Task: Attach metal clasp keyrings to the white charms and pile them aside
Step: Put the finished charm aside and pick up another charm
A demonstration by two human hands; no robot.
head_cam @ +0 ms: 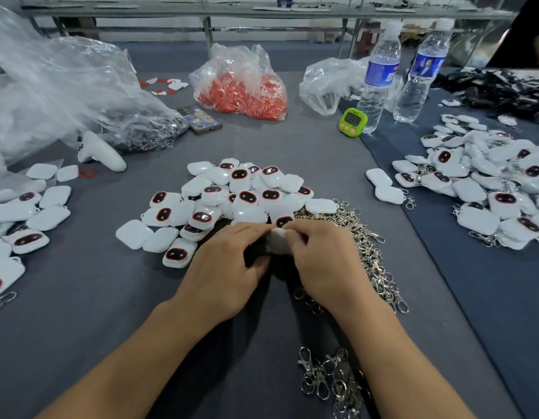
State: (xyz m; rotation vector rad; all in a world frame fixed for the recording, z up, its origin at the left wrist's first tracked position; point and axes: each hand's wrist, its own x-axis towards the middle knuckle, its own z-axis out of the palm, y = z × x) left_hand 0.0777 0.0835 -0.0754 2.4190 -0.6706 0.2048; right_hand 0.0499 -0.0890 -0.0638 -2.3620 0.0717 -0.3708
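Two hands meet over the tabletop [110, 297], left hand [228, 264] and right hand [325, 261] both pinching one charm [279, 241] just before the charm heap [231, 192]; the clasps [368, 252] alongside could snag and drag others along; fingers hide the charm's loop; whether a clasp is on, I cannot tell.

We see even, fairly bright overhead light that throws soft dark shadows beneath the forearms onto the grey cloth table [110, 297], glare on the crumpled clear plastic bag [50, 86], slight blur at the fingertips, and wide-angle bending along the frame's edges.
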